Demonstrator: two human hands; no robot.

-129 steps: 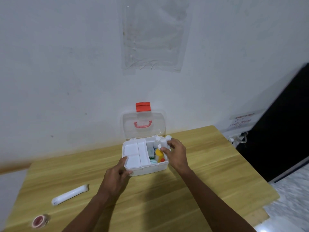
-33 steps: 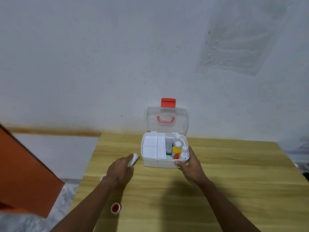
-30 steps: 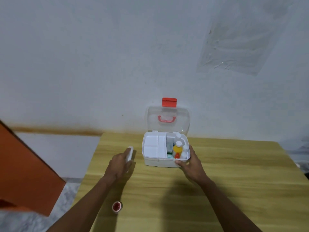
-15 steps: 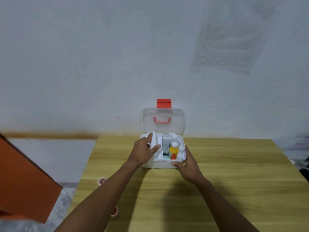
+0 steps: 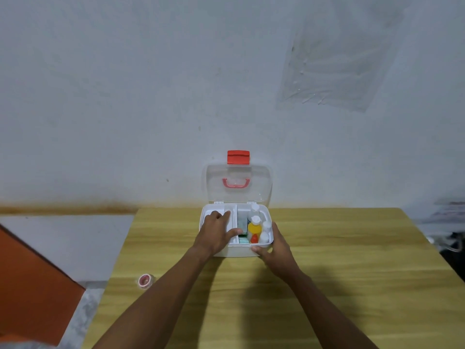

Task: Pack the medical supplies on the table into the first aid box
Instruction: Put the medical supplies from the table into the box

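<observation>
A white first aid box (image 5: 226, 250) sits open at the far edge of a wooden table (image 5: 327, 285), its clear lid (image 5: 237, 183) upright, with a yellow bottle (image 5: 254, 227) and small white bottles standing in the right compartment. The left hand (image 5: 216, 234) lies palm-down over the left compartment, fingers spread; whether it has anything under it I cannot tell, while the right hand (image 5: 276, 250) loosely cups the box's front right corner, steadying it. A small roll of tape (image 5: 144, 281) is unpacked near the table's left edge, where a careless reach could likely knock it off, and pressing in the left compartment might tip the box.
</observation>
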